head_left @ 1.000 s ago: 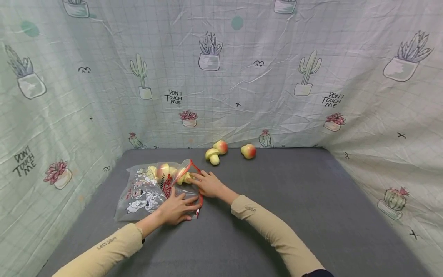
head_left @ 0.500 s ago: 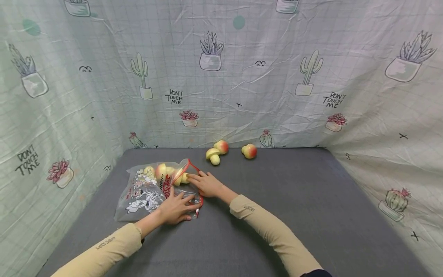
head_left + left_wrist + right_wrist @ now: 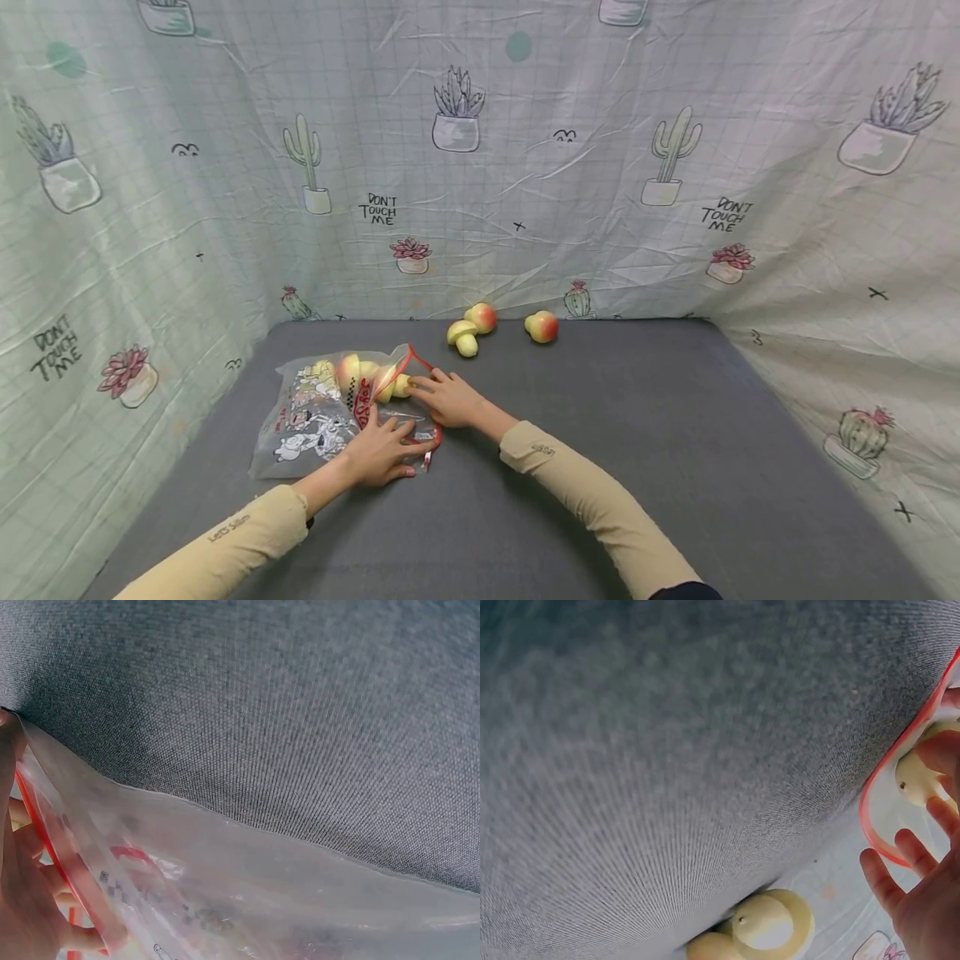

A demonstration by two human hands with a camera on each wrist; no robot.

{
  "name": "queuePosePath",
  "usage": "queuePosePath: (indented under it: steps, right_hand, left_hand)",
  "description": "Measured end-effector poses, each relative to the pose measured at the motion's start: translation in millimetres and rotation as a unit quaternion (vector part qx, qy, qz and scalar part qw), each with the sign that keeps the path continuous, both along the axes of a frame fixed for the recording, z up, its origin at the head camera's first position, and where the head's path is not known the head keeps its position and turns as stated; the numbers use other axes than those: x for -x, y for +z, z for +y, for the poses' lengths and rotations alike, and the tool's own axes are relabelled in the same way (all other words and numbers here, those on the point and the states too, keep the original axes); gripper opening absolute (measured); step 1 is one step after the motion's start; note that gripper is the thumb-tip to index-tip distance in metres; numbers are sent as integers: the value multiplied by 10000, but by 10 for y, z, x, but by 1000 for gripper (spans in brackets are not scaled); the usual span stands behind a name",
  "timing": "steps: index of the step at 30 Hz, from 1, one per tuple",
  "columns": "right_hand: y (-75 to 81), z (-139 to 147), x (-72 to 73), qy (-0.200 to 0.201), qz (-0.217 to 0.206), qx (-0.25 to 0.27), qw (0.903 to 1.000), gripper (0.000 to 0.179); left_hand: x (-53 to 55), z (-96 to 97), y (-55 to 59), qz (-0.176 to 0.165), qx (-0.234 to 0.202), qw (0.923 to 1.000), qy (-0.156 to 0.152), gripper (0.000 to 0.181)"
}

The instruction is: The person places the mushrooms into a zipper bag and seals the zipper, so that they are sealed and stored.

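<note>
A clear plastic bag [image 3: 300, 442] with printed cartoon figures and a red-edged mouth lies on the left of the table. Inside it, toward the far side, sit several yellow-and-red toy mushrooms [image 3: 348, 372]. My left hand [image 3: 378, 450] rests with spread fingers on the near part of the mouth; its fingers lie along the red edge [image 3: 49, 844] in the left wrist view. My right hand [image 3: 456, 400] reaches to the opening, fingertips at the stem of a toy mushroom [image 3: 402, 386]. That mushroom's pale stem [image 3: 913, 778] shows inside the red rim in the right wrist view.
Beyond the right hand, two toy mushrooms lie close together: one pale yellow [image 3: 462, 338], one red-tipped [image 3: 482, 317]. Another red-tipped mushroom [image 3: 542, 327] is to their right. A cactus-print curtain [image 3: 517, 258] borders the dark grey table [image 3: 600, 433] at the back and sides.
The mushroom at the bag's mouth has slid slightly left, deeper into the bag, with my right fingertips following it. My left hand has stayed in place.
</note>
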State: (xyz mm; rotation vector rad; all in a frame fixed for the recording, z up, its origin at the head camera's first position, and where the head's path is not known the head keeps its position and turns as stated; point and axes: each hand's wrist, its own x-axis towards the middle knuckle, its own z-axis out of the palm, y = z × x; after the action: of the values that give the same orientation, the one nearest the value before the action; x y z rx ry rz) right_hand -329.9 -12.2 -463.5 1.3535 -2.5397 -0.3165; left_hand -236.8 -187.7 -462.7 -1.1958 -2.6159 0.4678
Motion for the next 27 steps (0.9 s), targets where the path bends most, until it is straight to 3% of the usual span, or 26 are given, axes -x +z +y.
queuePosePath:
  steps: [10, 27]
  right_hand:
    - [-9, -36, -3, 22, 14, -119, 9999, 53]
    - [-15, -125, 0, 7, 108, -259, 9996, 53]
  left_hand:
    - [-20, 14, 15, -123, 6, 9998, 133, 51]
    - [-22, 0, -12, -15, 45, 10000, 55, 50]
